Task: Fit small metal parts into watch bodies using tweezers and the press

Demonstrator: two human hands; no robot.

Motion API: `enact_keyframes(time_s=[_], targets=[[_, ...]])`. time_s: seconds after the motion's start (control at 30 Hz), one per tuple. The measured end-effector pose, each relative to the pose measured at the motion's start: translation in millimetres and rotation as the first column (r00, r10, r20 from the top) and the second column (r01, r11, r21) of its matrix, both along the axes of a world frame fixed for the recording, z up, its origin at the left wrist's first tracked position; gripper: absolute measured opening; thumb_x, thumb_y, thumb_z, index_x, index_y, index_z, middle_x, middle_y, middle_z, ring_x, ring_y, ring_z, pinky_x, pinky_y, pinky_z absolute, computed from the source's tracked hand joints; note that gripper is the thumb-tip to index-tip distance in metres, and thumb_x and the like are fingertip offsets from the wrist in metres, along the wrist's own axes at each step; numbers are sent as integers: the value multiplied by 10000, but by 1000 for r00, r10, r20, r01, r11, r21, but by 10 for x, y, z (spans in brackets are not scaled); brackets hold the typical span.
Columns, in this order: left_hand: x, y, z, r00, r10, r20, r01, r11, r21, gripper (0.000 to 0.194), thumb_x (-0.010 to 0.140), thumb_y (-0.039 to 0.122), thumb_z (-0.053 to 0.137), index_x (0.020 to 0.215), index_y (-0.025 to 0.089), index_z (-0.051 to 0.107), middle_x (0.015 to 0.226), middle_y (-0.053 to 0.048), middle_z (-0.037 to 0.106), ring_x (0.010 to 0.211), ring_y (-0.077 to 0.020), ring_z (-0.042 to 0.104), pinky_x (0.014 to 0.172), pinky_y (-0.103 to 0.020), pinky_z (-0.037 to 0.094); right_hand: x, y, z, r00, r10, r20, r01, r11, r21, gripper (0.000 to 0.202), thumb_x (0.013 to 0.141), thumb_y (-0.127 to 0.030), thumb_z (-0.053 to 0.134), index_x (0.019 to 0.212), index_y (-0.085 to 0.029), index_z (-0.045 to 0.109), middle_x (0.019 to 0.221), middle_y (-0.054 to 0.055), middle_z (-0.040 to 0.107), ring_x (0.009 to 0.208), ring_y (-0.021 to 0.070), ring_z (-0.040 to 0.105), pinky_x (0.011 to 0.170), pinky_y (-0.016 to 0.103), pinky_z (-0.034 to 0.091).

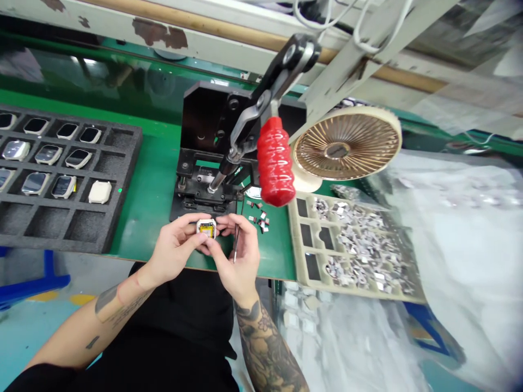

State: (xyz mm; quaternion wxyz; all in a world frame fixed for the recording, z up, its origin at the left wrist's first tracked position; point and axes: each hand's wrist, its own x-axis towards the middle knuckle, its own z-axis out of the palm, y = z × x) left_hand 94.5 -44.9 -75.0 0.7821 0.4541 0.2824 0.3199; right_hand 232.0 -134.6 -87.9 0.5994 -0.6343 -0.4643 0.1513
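Between both hands, over the front edge of the green bench, is a white smartwatch case (206,228) with its inside facing up and yellow parts showing. My left hand (176,242) pinches the case from the left, thumb on its lower edge. From the right, the thumb and fingertips of my right hand (239,250) close on the same case. A pair of dark, thin tweezers (236,243) also rests in the right hand, running between its fingers and pointing up and down.
A black toggle press (212,185) with a red handle (275,163) stands just behind the hands. On the left lies a grey foam tray (122,190) of watches. Small red-and-white parts (261,218), a beige fan (347,144) and a beige parts tray (300,261) are on the right.
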Motion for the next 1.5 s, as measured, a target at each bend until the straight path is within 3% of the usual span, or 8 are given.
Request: enact_keyframes(time_s=[0.17, 0.27, 0.37, 0.57, 0.7, 1.13, 1.37, 1.5], targets=[[3, -34, 15, 1000, 21, -18, -21, 1000, 9, 424, 987, 400, 842, 1319, 160, 733, 1029, -126, 853, 841, -261, 839, 718, -345, 712, -17, -49, -42, 996, -89, 3, 89, 992, 85, 445, 1020, -303, 787, 1436, -262, 636, 1137, 74, 780, 1000, 228, 754, 897, 420, 646], [7, -49, 27, 999, 39, -24, -38, 999, 32, 398, 1013, 406, 812, 1298, 149, 703, 935, -112, 837, 680, -207, 792, 618, -291, 658, 29, -161, -66, 961, -278, 8, 263, 918, 298, 294, 1130, -338, 601, 1380, -266, 737, 897, 39, 717, 801, 215, 706, 760, 423, 617], [14, -51, 27, 998, 57, -29, -56, 998, 43, 385, 1029, 439, 788, 1281, 163, 695, 932, -98, 816, 631, -173, 749, 559, -264, 620, 112, -286, -56, 931, -364, 21, 328, 863, 384, 328, 1135, -424, 587, 1332, -268, 798, 978, 77, 692, 775, 229, 701, 671, 439, 593], [33, -65, 11, 996, 73, -43, -73, 997, 4, 462, 997, 422, 828, 1360, 192, 657, 994, -74, 778, 680, -202, 794, 533, -257, 626, 57, -296, 10, 969, -168, -179, 200, 963, 181, 194, 1086, -238, 676, 1233, -247, 801, 1035, 70, 734, 820, 203, 769, 702, 392, 666], [47, -101, 16, 994, 87, -68, -85, 996, 32, 462, 976, 426, 846, 1305, 152, 673, 881, -56, 769, 561, -160, 728, 490, -232, 584, -123, -189, -14, 969, -114, -221, 161, 965, 209, 209, 1058, -153, 692, 1192, -262, 809, 1157, 78, 791, 938, 216, 815, 827, 406, 717], [56, -141, -12, 985, 126, -115, -108, 983, 148, 385, 1008, 382, 803, 1289, 133, 721, 721, -6, 715, 546, -141, 675, 512, -226, 582, -172, -133, -109, 994, -97, -50, 106, 969, 224, 283, 1040, -120, 673, 1241, -277, 797, 1116, 83, 823, 1034, 261, 800, 909, 481, 688], [36, -194, -99, 966, 160, -202, -102, 957, 270, 364, 1068, 367, 732, 1371, 167, 724, 746, -7, 712, 580, -138, 667, 554, -234, 563, -189, -135, -98, 988, -128, -85, 145, 963, 227, 231, 1050, -150, 679, 1203, -272, 801, 1083, 74, 815, 1033, 255, 795, 926, 465, 680], [26, -166, -92, 980, 103, -172, -63, 972, 225, 372, 1061, 382, 738, 1363, 169, 706, 775, -14, 715, 573, -145, 667, 532, -243, 558, -130, -144, -66, 959, -77, -274, 116, 985, 130, 150, 1081, -228, 674, 1171, -248, 792, 1086, 83, 808, 937, 233, 817, 815, 395, 703]])
